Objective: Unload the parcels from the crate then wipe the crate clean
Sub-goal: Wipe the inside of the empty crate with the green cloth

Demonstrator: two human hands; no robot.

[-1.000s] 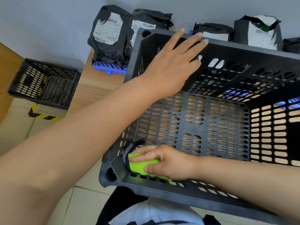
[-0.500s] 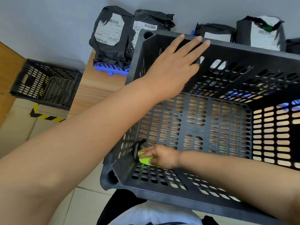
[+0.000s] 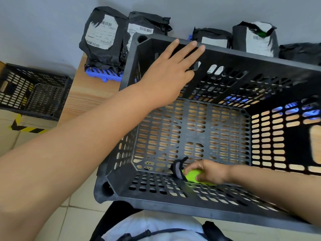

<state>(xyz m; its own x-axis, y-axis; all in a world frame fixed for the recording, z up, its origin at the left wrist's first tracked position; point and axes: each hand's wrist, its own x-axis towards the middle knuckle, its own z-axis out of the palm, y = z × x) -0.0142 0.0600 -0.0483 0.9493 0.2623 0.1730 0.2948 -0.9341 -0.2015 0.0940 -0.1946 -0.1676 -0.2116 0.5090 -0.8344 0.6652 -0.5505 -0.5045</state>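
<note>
A large black slotted crate (image 3: 243, 56) stands on the wooden table, with no parcels inside. My left hand (image 3: 168, 73) lies flat with straight fingers on the crate's far rim near its left corner. Down at the near edge of the crate floor, my right hand (image 3: 206, 173) grips a green and grey cloth (image 3: 189, 176) and presses it against the bottom by the near wall. Several black parcels (image 3: 102, 40) with white labels stand along the wall behind the crate.
A blue plastic pallet (image 3: 104, 75) sits under the left parcels on the table (image 3: 86, 96). A second, smaller black crate (image 3: 33, 94) stands to the left on a box marked with yellow-black tape. Pale floor tiles lie below.
My right hand has slid the cloth rightward along the crate's near bottom edge, away from the near-left corner. My left hand has stayed on the far rim.
</note>
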